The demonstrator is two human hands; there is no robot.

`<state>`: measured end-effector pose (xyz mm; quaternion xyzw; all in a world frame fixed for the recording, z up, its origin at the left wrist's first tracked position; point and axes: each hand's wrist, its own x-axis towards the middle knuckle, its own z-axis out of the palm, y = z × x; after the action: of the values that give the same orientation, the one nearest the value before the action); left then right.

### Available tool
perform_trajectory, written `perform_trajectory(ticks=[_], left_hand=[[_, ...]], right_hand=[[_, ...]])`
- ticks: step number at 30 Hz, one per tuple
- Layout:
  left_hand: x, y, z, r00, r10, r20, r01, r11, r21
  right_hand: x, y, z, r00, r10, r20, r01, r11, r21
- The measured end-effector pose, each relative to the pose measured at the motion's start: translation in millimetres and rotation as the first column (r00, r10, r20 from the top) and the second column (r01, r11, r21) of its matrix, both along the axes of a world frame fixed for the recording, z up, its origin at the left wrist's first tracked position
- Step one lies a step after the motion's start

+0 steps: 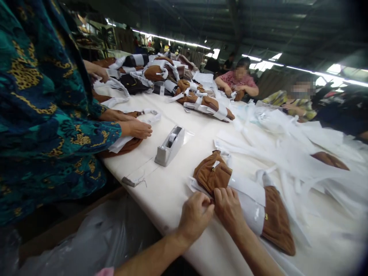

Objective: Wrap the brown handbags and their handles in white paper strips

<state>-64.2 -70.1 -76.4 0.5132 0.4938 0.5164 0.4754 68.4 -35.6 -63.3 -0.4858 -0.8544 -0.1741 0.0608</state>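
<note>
A brown bag (pixel 277 220) with a white paper band (pixel 248 199) around its middle lies on the table in front of me. At its near edge, my left hand (pixel 197 214) has its fingers curled in a pinch; what they grip is too small to make out. Close beside it, my right hand (pixel 228 207) has its fingers bent down over the bag's edge, pressed together. Whether the right fingers grip the bag or something small at its edge is hidden. A zipper pull with a white wrap (pixel 215 165) shows on the bag's left part.
A grey tape dispenser (pixel 170 145) stands left of the bag. Loose white paper (pixel 287 142) covers the right side. Wrapped bags (pixel 207 103) are heaped at the back. A co-worker in a patterned teal top (pixel 94 126) works at left; two more people sit across the table.
</note>
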Motion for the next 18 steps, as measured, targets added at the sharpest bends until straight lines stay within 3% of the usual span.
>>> perform_trajectory(ticks=[1,2,3,4,6,9,11,14,18], left_hand=[[-9.4,8.0,5.2,0.973,-0.045,-0.226,0.097,0.97,0.225],[-16.4,18.6,8.5,0.904,-0.077,-0.422,0.252,0.891,0.377],[-20.9,30.9,9.5,0.814,-0.098,-0.572,0.41,0.796,0.446],[-23.2,43.6,8.3,0.73,-0.131,-0.671,0.54,0.712,0.449],[-23.2,66.2,1.3,0.604,-0.171,-0.778,0.683,0.614,0.396],[-19.8,83.3,-10.8,0.542,-0.115,-0.833,0.727,0.562,0.396],[-19.0,85.1,-13.5,0.538,-0.041,-0.842,0.723,0.535,0.437],[-18.5,84.6,-7.5,0.478,0.04,-0.877,0.756,0.489,0.435],[-14.9,90.6,5.2,0.341,0.134,-0.931,0.835,0.411,0.365]], right_hand=[[-1.6,-0.9,-1.6,1.0,0.005,-0.017,-0.005,1.0,-0.002],[-2.8,-0.9,-1.7,0.999,0.007,-0.035,-0.007,1.0,-0.003],[-3.0,-0.5,0.1,0.999,0.008,-0.053,-0.008,1.0,-0.008],[-1.3,-0.3,3.8,0.998,0.008,-0.07,-0.009,1.0,-0.015],[10.6,-4.0,15.2,0.995,0.025,-0.098,-0.029,0.998,-0.048],[52.9,-26.7,29.0,0.985,0.053,-0.164,-0.065,0.995,-0.073],[90.2,-49.0,26.1,0.979,0.005,-0.204,-0.008,1.0,-0.014],[137.7,-71.9,2.8,0.976,-0.027,-0.214,0.037,0.999,0.039],[162.8,-66.4,-27.8,0.958,0.087,-0.274,-0.059,0.992,0.111]])
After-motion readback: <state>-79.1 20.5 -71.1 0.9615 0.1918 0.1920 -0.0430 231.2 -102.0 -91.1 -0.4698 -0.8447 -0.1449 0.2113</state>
